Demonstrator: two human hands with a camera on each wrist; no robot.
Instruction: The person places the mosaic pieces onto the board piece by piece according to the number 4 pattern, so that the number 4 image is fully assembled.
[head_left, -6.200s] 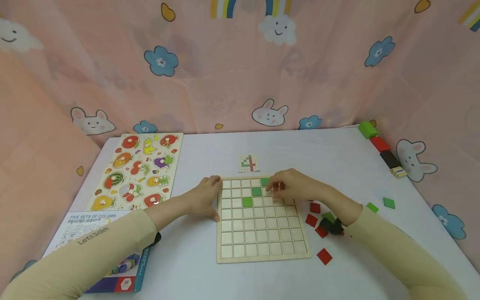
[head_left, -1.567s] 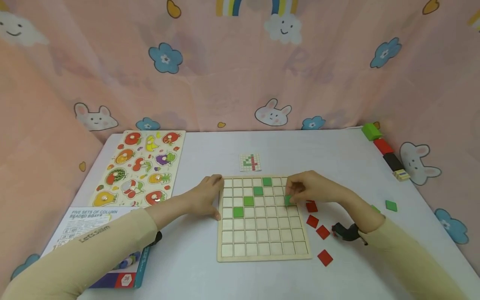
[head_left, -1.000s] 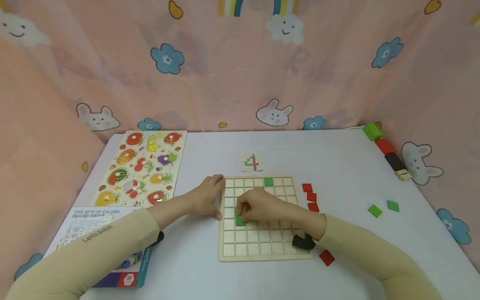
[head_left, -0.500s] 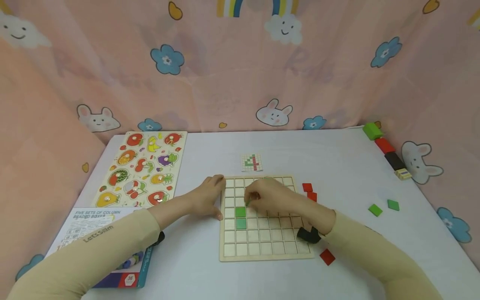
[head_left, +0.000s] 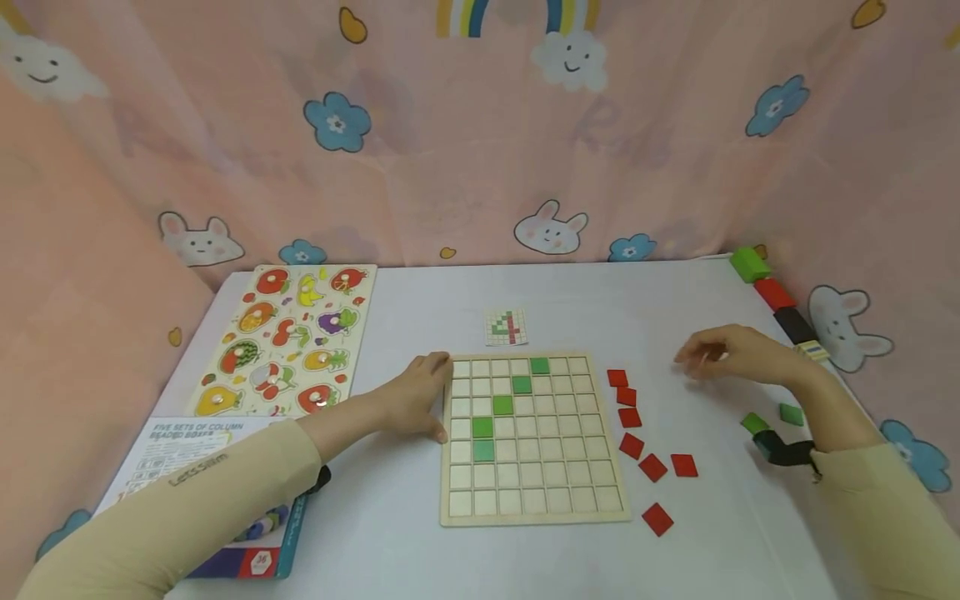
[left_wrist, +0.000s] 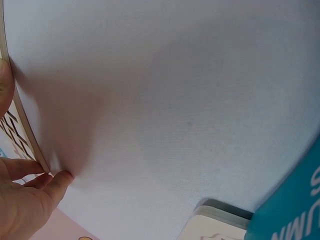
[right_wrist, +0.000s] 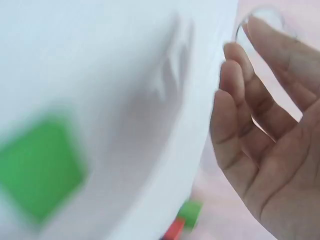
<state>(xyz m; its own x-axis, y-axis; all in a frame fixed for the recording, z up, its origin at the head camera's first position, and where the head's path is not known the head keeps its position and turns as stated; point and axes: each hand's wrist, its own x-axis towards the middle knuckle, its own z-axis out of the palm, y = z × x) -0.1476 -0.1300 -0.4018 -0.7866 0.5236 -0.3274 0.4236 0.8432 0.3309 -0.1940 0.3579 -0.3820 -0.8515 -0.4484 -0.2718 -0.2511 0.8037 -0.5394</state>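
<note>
A wooden grid board [head_left: 529, 433] lies mid-table, with several green tiles [head_left: 502, 406] in its cells, stepping diagonally down from the top row to the left. My left hand [head_left: 408, 398] holds the board by its upper left corner and left edge; the left wrist view shows the fingers [left_wrist: 22, 167] bent at the corner. Away to the right, my right hand [head_left: 738, 354] hovers above the table, fingers loosely bent around nothing. Two loose green tiles [head_left: 791, 414] lie below it, one partly covered by the black wrist camera. Several red tiles [head_left: 653, 467] lie right of the board.
A small pattern card [head_left: 507, 327] with a green and red figure 4 lies behind the board. At left are a fruit puzzle board [head_left: 281, 342] and a boxed set [head_left: 258, 533]. Coloured blocks [head_left: 774, 293] line the far right edge, beside a printed curtain.
Another green tile now sits below the diagonal on the board. My right hand has withdrawn from the board to the right, leaving the tiles uncovered. The left hand stays at the corner.
</note>
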